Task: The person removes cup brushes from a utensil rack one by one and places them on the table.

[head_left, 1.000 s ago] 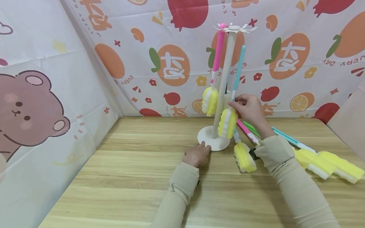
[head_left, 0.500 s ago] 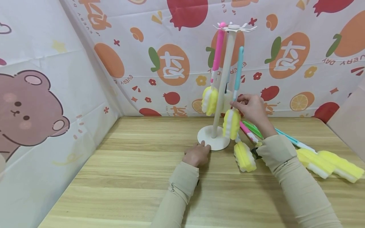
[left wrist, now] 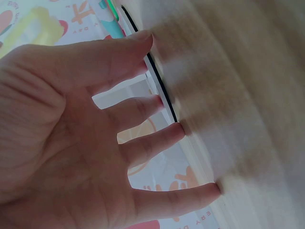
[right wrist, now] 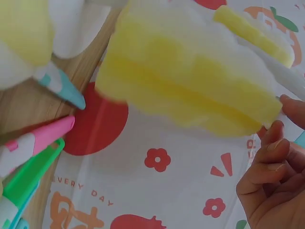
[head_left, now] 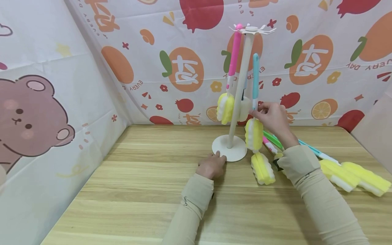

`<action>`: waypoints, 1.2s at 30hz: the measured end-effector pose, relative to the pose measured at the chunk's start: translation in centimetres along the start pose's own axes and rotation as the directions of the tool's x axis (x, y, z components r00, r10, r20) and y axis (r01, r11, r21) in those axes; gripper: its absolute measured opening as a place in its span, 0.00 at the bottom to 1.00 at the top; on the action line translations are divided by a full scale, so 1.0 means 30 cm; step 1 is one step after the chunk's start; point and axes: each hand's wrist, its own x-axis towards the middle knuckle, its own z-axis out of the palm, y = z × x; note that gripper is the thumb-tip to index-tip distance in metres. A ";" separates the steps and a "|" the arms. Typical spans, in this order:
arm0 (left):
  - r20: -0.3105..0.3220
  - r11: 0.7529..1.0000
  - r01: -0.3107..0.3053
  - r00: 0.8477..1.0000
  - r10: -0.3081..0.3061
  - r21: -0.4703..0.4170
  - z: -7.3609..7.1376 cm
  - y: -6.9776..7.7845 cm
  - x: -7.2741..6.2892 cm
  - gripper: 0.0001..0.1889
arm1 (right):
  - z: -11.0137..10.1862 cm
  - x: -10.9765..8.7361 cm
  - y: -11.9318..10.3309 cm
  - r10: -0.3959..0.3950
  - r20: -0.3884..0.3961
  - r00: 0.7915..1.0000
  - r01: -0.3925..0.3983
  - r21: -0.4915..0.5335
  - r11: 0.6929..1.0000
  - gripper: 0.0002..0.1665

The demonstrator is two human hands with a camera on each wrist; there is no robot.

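My right hand (head_left: 272, 117) pinches a sponge bottle brush (head_left: 255, 76) between thumb and fingers, just above its yellow-and-white head. The brush hangs nearly upright, blue handle at the top, right of the white stand's pole (head_left: 240, 88). Its handle tip is below the hooked top (head_left: 252, 30) and apart from it. In the right wrist view the sponge head (right wrist: 186, 76) fills the upper middle. My left hand (head_left: 212, 165) rests its fingertips at the near-left edge of the round base (head_left: 233, 156); the left wrist view has its fingers (left wrist: 152, 143) spread and fairly straight.
A pink-handled brush (head_left: 234, 58) hangs on the stand's left, and a white sponge brush (head_left: 245, 107) hangs behind the pole. On the wooden table (head_left: 137, 190), right of the base, lie a yellow sponge brush (head_left: 263, 168), a green handle (head_left: 274, 140) and more yellow sponge heads (head_left: 364, 177).
The brush in my right hand has tipped to vertical: its sponge head moved right, its handle tip left and slightly down. My right hand shifted slightly right; the left hand stayed put.
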 end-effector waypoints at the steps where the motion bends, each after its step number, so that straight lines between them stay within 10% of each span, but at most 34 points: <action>1: 0.000 1.000 -0.001 1.000 0.001 -0.002 0.000 0.000 0.000 0.21 | 0.001 0.000 0.003 -0.013 -0.011 1.000 0.012 -0.016 1.000 0.16; 36: 0.020 1.000 0.006 1.000 -0.005 -0.013 -0.003 0.000 0.000 0.23 | -0.046 -0.003 0.078 0.051 0.033 0.998 -0.044 -0.186 0.982 0.19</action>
